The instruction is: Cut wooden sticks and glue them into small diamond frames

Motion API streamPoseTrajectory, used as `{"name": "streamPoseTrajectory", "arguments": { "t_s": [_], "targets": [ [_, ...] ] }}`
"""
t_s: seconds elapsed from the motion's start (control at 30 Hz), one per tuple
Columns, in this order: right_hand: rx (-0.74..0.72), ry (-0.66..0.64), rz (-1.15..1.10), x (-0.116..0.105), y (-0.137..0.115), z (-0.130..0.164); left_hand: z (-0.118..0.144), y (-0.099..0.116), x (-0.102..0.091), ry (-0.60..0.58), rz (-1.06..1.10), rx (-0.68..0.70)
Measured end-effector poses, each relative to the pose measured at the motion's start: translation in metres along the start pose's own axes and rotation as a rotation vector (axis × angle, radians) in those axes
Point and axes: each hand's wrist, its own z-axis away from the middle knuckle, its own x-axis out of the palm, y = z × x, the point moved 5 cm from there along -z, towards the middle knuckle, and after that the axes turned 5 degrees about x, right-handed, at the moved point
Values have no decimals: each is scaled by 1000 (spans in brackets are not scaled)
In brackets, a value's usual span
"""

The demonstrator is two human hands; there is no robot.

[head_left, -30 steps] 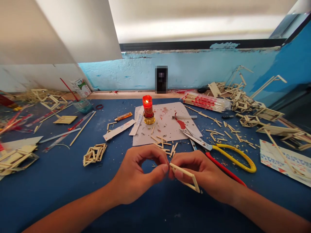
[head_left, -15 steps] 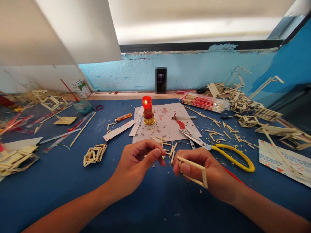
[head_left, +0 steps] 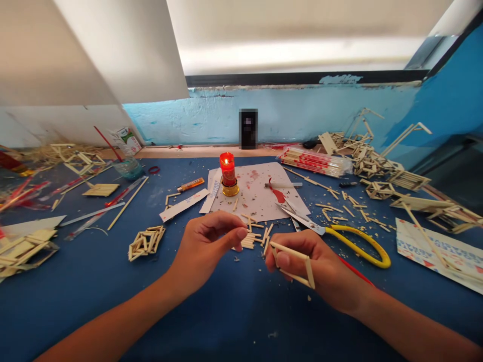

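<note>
My right hand [head_left: 322, 259] pinches a small four-sided frame of thin wooden sticks [head_left: 310, 274] between thumb and fingers, tilted above the table. To the left, my left hand [head_left: 207, 246] has its thumb pressed against the fingertips; whatever may be between them is too small to make out. Short cut sticks [head_left: 248, 242] lie just beyond the left fingertips. Behind them, a lit red candle [head_left: 228, 172] stands on a gold base at the edge of a stained white card [head_left: 264, 173]. Scissors with a yellow handle [head_left: 362, 247] lie behind my right hand, partly hidden by it.
A faceted stick model [head_left: 146, 242] and an orange lighter [head_left: 191, 184] lie left of the candle. Bagged sticks [head_left: 315, 161] rest at the back, beside piled stick structures [head_left: 383, 163]. A glass jar [head_left: 129, 168] stands back left. A printed card strip [head_left: 426, 246] lies far right.
The view has shifted slightly. My left thumb and fingers have drawn back a little to the left, uncovering more short sticks. The right hand keeps its grip on the stick frame.
</note>
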Motion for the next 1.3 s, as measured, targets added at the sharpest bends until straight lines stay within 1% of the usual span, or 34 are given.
{"name": "streamPoseTrajectory", "arguments": {
  "t_s": [0.07, 0.2, 0.27, 0.4, 0.57, 0.7, 0.8, 0.87, 1.03, 1.13, 1.23, 1.3],
  "targets": [
    [6, -1, -2, 0, 1, 0, -1, -2, -2, 14, 5, -28],
    [21, 2, 0, 0, 2, -2, -2, -10, -4, 30, 49, -128],
    [20, 4, 3, -1, 2, -2, -1, -12, -4, 29, 63, -150],
    [17, 4, 7, 0, 1, -2, 0, -13, -2, 21, 79, -143],
    [28, 11, 7, 0, 1, -1, 2, -12, -1, -7, 156, -103],
    [36, 6, -15, 0, 3, 0, 2, -12, -1, -14, 138, -84],
    [49, 13, -20, -1, 4, 0, 2, -11, -3, 11, 72, -104],
    [44, 10, -23, -2, 5, 0, 1, -8, -6, 48, 1, -88],
    [37, -19, -36, -3, 6, 1, -5, 0, -22, 185, -168, 16],
    [56, -33, -57, -2, 8, 1, -11, 1, -34, 261, -327, 73],
    [64, -44, -100, -1, 9, 1, -15, 0, -44, 297, -499, 115],
    [61, -54, -117, -1, 8, 1, -18, 0, -47, 304, -570, 137]
  ]
}}
